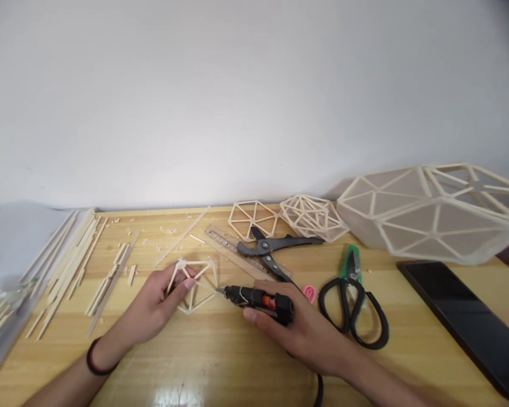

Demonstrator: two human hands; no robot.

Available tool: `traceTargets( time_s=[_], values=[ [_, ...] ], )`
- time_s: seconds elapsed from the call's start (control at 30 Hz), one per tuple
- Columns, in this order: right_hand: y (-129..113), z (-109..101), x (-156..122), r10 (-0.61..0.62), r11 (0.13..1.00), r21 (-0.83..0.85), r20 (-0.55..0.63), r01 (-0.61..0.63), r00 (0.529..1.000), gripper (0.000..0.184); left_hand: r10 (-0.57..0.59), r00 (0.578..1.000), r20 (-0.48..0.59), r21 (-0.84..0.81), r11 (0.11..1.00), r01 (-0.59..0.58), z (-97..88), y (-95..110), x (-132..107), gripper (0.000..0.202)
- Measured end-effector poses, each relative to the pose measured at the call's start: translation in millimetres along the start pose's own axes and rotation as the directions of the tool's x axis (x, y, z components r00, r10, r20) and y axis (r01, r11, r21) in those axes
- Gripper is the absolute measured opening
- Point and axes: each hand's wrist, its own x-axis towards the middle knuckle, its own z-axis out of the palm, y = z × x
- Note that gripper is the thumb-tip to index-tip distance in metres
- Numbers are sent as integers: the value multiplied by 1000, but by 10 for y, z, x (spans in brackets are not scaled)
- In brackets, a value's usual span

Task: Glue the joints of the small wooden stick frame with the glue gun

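Observation:
My left hand [160,297] pinches a small frame of pale wooden sticks [203,284] between thumb and fingers, just above the table. The sticks meet at joints and form several triangles. In my right hand [301,328] is a black glue gun [258,301] with a red part showing on its body. Its nozzle points left and is at the right side of the stick frame, at or very near a joint; whether it touches I cannot tell. A black cord comes out below my right wrist.
Loose wooden sticks [74,257] and short cut pieces [106,285] lie left. Behind my hands are a flat hexagonal stick frame [254,219], pliers [275,244] and a ruler [224,237]. Rightward are scissors [353,305], a phone [462,322] and a large covered stick structure [432,220].

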Motion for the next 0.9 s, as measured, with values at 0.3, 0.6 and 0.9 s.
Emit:
traceTargets(
  time_s=[0.3,0.6,0.9],
  values=[
    [-12,-10,10,9,1000,9,18,-9,1000,35,2,1000,-1,19,1000,-2,-5,14,12,32],
    [-9,2,-6,-4,1000,6,34,4,999,35,-4,1000,1,12,1000,4,-5,23,0,31],
    [-24,-6,8,14,1000,-22,36,-14,999,37,-10,1000,24,14,1000,9,-8,0,1,31]
  ],
)
